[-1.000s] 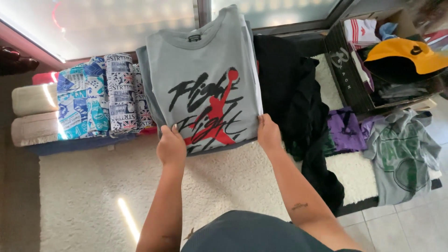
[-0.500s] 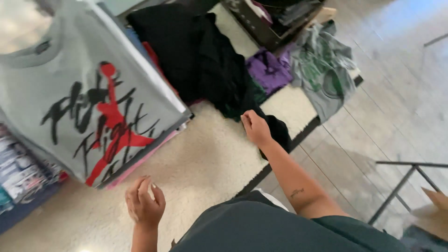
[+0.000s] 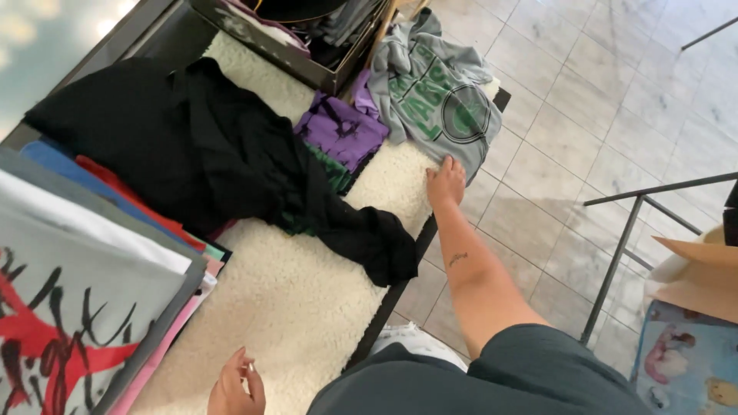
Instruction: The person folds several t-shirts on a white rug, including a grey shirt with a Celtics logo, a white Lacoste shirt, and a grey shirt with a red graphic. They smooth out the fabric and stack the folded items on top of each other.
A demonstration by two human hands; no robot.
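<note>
cream shaggy rug (image 3: 307,292) covers the desk; black clothes pile (image 3: 200,146) sprawls across it; grey sweatshirt with green print (image 3: 438,100) hangs off the far edge, could slide to the floor if tugged; right hand (image 3: 446,183) open, fingertips touching it; left hand (image 3: 234,384) loosely curled, empty

A low dark-edged surface (image 3: 388,307) is covered by a cream fleecy rug (image 3: 300,300). On the rug, a stack of folded shirts (image 3: 92,284) lies at 9 o'clock, a crumpled black garment (image 3: 231,161) near centre, a purple shirt (image 3: 342,131) and a grey sweatshirt (image 3: 438,92) toward 1 o'clock, and a dark open box (image 3: 307,42) at 12 o'clock.
</note>
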